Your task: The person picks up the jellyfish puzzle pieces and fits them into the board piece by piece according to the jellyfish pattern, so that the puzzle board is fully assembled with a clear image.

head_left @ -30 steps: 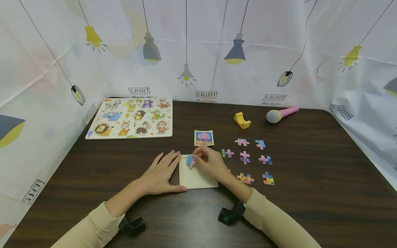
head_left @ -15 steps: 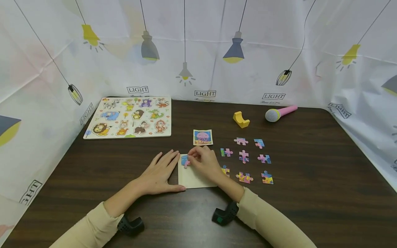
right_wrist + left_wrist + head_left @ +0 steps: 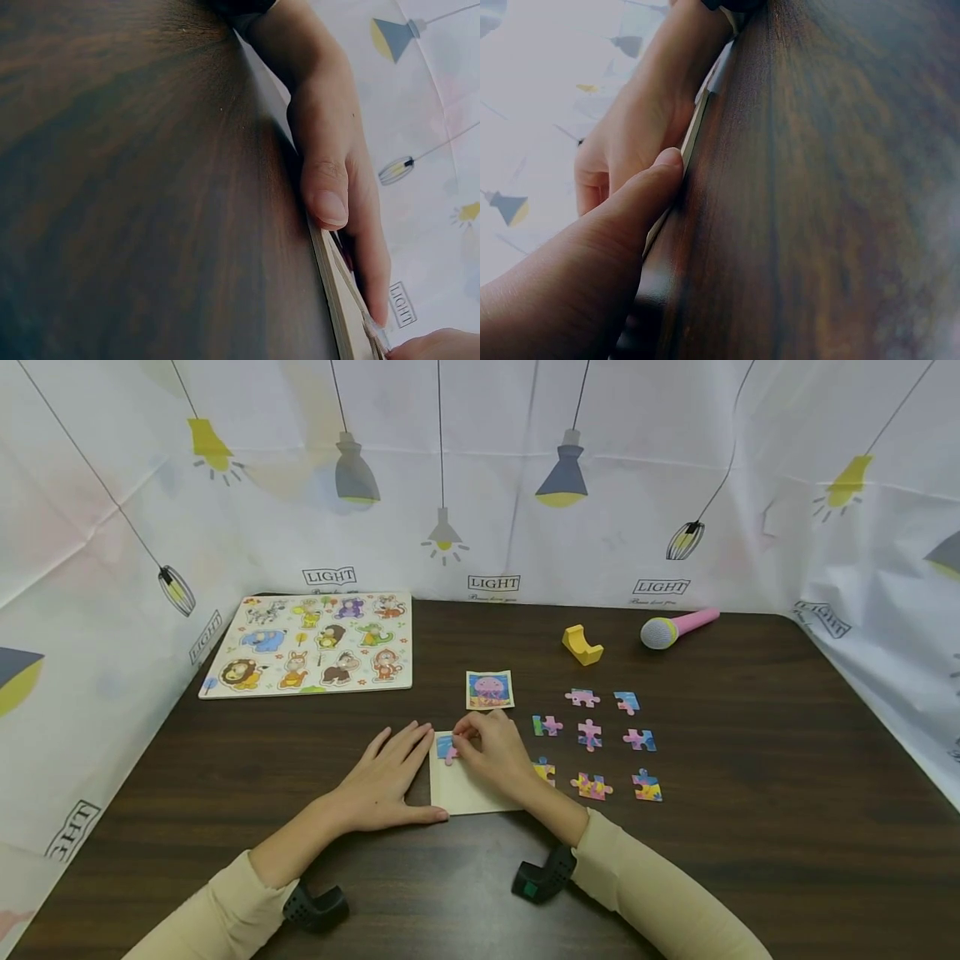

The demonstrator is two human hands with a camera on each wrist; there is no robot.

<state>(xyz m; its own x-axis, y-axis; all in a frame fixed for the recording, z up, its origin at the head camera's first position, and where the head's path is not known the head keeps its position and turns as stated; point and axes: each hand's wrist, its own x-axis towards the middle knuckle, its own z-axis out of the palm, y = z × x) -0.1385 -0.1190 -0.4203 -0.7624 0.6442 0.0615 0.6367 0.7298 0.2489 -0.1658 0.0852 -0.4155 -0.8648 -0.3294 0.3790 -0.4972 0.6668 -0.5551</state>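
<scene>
In the head view my left hand (image 3: pixel 381 783) lies flat with fingers extended at the left side of a pale square puzzle board (image 3: pixel 467 795). The thumb touches the board's near left corner; in the left wrist view, the thumb (image 3: pixel 649 184) rests against its edge. My right hand (image 3: pixel 495 758) is over the board and pinches a blue-and-pink puzzle piece (image 3: pixel 445 747) at the upper left corner. That piece lies on or just above the board; the right fingers partly hide it. Beyond the board is a small jellyfish picture card (image 3: pixel 490 692).
Several loose puzzle pieces (image 3: pixel 590 735) lie in rows to the right, one partly behind the right wrist. An animal puzzle board (image 3: pixel 315 645) sits back left. A yellow curved block (image 3: pixel 582 646) and a pink toy microphone (image 3: pixel 678 628) are back right. A printed cloth (image 3: pixel 615 535) hangs behind.
The right hand has brought the puzzle piece a little left, into the board's upper left corner, and barely moves over the last half second. The left hand stays at the board's left side.
</scene>
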